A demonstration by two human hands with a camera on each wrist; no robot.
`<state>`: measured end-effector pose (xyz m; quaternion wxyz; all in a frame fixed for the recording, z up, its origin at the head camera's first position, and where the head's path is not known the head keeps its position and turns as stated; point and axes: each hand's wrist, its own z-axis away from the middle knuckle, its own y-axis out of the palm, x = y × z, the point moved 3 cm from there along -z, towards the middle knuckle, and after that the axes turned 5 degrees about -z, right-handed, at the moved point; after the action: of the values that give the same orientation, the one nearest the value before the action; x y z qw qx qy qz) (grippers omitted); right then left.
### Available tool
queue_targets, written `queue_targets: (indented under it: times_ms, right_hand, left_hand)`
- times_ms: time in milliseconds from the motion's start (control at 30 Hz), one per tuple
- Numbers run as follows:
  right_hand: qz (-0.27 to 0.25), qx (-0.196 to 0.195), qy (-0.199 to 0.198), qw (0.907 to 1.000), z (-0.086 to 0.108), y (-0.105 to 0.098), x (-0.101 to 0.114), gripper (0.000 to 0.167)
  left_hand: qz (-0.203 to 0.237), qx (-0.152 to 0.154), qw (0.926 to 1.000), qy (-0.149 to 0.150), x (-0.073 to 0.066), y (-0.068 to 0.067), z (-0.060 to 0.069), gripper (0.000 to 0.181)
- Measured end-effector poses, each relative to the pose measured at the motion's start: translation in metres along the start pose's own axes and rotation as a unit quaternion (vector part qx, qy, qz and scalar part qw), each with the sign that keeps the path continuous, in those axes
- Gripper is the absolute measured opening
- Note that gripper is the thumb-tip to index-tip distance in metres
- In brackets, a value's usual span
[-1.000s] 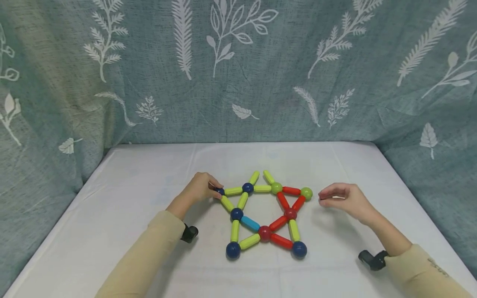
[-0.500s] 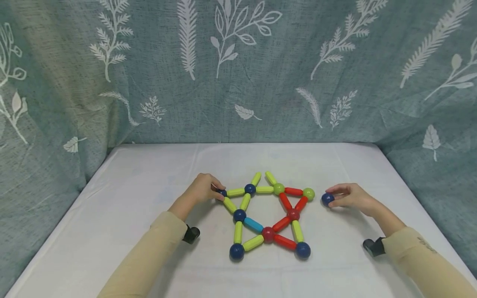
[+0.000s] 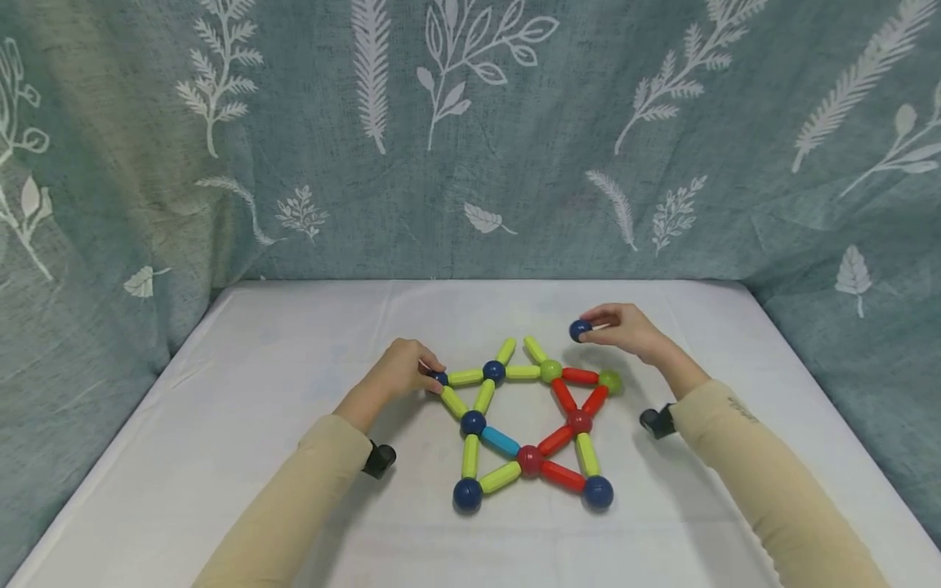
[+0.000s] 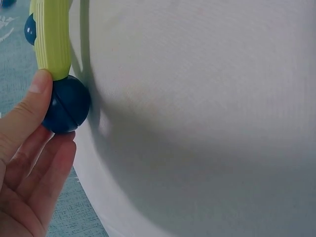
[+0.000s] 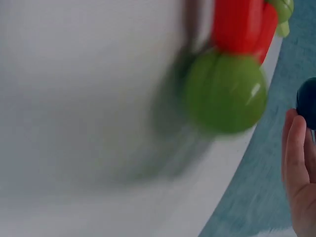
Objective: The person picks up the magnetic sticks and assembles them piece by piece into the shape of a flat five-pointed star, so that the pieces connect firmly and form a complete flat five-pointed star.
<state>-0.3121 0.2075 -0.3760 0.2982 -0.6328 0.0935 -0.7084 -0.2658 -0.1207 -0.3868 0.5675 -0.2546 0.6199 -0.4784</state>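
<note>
A star-like frame of colored rods and balls lies flat on the white table. My left hand [image 3: 400, 369] pinches the dark blue ball [image 4: 69, 106] at its left corner, where a yellow-green rod [image 4: 53, 39] joins. My right hand [image 3: 625, 328] holds a loose dark blue ball [image 3: 580, 330] between thumb and fingers, above the table behind the frame's right side. Two yellow-green rods, a left one [image 3: 506, 350] and a right one [image 3: 534, 349], lean toward each other at the far side, their tips apart. In the right wrist view a green ball [image 5: 227, 94] looms close.
Red balls [image 3: 529, 461] and a blue rod [image 3: 500, 442] form the near inner side, with dark blue balls [image 3: 467, 495] at the front corners. A leaf-patterned curtain [image 3: 412, 204] hangs behind the white table [image 3: 220, 457].
My right hand has carried the loose blue ball left and toward the far side, from right of the frame to behind it. My left hand stays on its corner ball.
</note>
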Motion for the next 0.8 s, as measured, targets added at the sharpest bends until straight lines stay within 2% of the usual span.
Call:
queue_targets:
  times_ms: [200, 300, 533, 800]
  right_hand:
    - [0.028, 0.027, -0.023, 0.9990, -0.040, 0.039, 0.038, 0.041]
    - [0.040, 0.037, -0.012, 0.9984, -0.051, 0.053, 0.048, 0.038]
    - [0.081, 0.064, 0.051, 0.9933, -0.054, 0.068, 0.047, 0.032]
    - [0.104, 0.068, 0.057, 0.9906, -0.053, 0.070, 0.043, 0.030]
  left_hand:
    - [0.000, -0.001, 1.0000, -0.003, 0.000, -0.002, 0.000, 0.027]
    - [-0.001, 0.002, 1.0000, -0.005, 0.000, -0.001, 0.000, 0.027]
    - [0.010, 0.002, 0.9999, 0.006, -0.006, 0.004, -0.001, 0.028]
    - [-0.004, -0.002, 1.0000, 0.000, -0.007, 0.007, -0.004, 0.027]
